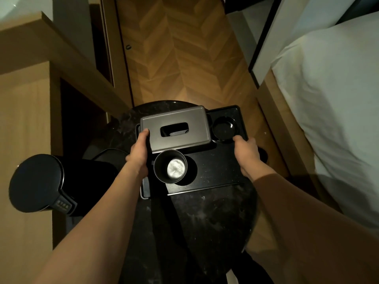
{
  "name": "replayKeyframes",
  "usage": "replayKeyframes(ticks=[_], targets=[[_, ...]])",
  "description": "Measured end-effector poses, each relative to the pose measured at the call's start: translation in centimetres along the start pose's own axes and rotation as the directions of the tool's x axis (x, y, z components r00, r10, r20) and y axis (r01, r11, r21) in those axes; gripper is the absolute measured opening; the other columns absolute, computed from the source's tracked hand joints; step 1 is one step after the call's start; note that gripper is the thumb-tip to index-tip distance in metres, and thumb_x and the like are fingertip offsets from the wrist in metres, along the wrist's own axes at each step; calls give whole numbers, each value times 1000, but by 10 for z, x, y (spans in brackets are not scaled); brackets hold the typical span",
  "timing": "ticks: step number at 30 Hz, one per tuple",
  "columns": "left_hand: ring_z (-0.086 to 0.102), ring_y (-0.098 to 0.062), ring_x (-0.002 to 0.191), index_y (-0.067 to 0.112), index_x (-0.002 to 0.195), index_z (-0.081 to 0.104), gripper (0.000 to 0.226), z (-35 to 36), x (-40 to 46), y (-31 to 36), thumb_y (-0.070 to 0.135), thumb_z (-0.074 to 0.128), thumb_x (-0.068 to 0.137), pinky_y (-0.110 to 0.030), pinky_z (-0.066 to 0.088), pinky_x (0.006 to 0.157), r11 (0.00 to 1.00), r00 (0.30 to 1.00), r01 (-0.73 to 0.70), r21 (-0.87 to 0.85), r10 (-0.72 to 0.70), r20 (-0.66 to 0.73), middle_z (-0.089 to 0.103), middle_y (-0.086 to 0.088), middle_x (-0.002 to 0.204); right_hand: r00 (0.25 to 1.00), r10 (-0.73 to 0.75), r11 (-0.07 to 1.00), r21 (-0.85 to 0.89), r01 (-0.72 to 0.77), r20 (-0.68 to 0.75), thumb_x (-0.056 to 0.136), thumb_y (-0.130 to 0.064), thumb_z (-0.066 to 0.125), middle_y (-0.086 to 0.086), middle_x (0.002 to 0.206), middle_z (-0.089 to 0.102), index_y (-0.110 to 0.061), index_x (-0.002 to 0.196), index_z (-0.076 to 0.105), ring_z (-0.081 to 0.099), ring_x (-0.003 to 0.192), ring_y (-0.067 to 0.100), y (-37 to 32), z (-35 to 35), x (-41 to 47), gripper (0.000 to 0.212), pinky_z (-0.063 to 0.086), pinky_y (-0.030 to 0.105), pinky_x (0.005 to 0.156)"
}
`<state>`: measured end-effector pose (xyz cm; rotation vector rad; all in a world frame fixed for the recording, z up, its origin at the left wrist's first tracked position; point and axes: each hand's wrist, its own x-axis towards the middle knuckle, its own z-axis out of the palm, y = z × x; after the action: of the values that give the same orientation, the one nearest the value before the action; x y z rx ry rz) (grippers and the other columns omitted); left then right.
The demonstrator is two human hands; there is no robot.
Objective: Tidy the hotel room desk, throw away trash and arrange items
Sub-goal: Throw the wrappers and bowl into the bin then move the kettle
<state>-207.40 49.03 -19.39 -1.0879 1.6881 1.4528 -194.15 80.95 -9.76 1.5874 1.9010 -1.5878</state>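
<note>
Two hands hold a black tray [215, 171] by its opposite edges on the round dark marble bench [205, 222]. The left hand [138, 154] curls round the tray's left edge, thumb laid against the grey tissue box [176, 128] at the tray's far left. The right hand [247, 154] curls over the tray's right edge, thumb on top near a shallow black dish [224, 128] at the tray's far right. A dark cup [171, 166] with a shiny bottom stands upright near the tray's front left, just in front of the tissue box.

The step in hand appears to be squaring or shifting the tray on the bench. To do it well, keep the tray level and slide rather than lift, so the cup does not tip and the tissue box stays put. Move both sides together, and mind the black kettle-like vessel [41, 183] left of the tray.

A small band of marks shows on the vessel's handle, too small to read. No other writing or brand is legible anywhere.
</note>
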Motion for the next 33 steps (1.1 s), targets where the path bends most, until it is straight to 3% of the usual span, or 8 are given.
replayKeyframes(ticks=[4,7,11,16,22,27,29,33], targets=[[55,-44,125,50,124,62,108,-19,31,-9,97,73,27,-65,47,90,1000,998,11,10,-11,-57,49,-3,149,1000,-22,1000,-21,22,3,89,-46,51,12,145,44,-13,145,37,46,127,35,-6,12,7,66,39,51,107],[52,-45,128,52,128,57,116,-23,33,-6,99,70,23,-65,44,92,999,994,34,11,-32,-107,49,-1,148,998,-59,998,-30,59,-1,80,-51,50,13,140,50,-13,141,41,46,127,35,-12,24,8,73,38,50,109],[53,-44,126,52,131,54,118,-28,26,3,100,69,23,-64,45,94,999,987,-31,-19,27,-160,51,0,147,993,-114,978,-173,112,-1,90,-48,51,12,153,37,-9,147,36,26,144,33,-18,37,12,71,20,49,118],[52,-35,130,43,145,43,149,-12,-21,16,104,59,11,-57,38,107,996,949,-61,-68,36,-313,53,1,142,983,-179,934,-305,183,41,92,-51,47,7,162,22,-9,153,26,10,150,29,-23,50,20,77,9,48,121],[51,-34,132,44,144,44,144,-19,-22,15,106,59,15,-56,38,108,994,955,-81,-75,56,-293,51,0,145,977,-190,911,-355,211,94,96,-51,45,6,166,6,-11,157,13,-2,152,27,-27,54,21,80,0,44,123],[53,-34,130,46,141,46,136,-30,-5,12,105,61,19,-56,41,105,988,963,-103,-112,70,-261,52,1,144,973,-203,898,-376,229,109,99,-42,43,8,166,4,-10,158,9,-1,152,25,-27,48,13,76,-1,41,123],[49,-36,133,45,143,43,122,-20,-33,16,103,58,37,-58,41,104,989,958,-110,-99,79,-276,46,-2,150,959,-263,883,-376,282,102,99,-38,44,10,166,4,-8,158,9,0,152,25,-27,44,4,75,-1,39,123],[29,-39,144,27,158,26,87,4,-108,17,71,48,86,-59,31,116,961,889,-260,92,275,-366,23,-6,160,846,-525,759,-399,515,92,99,-31,49,11,166,7,-7,157,10,2,153,22,-30,35,-28,74,-2,38,124]])
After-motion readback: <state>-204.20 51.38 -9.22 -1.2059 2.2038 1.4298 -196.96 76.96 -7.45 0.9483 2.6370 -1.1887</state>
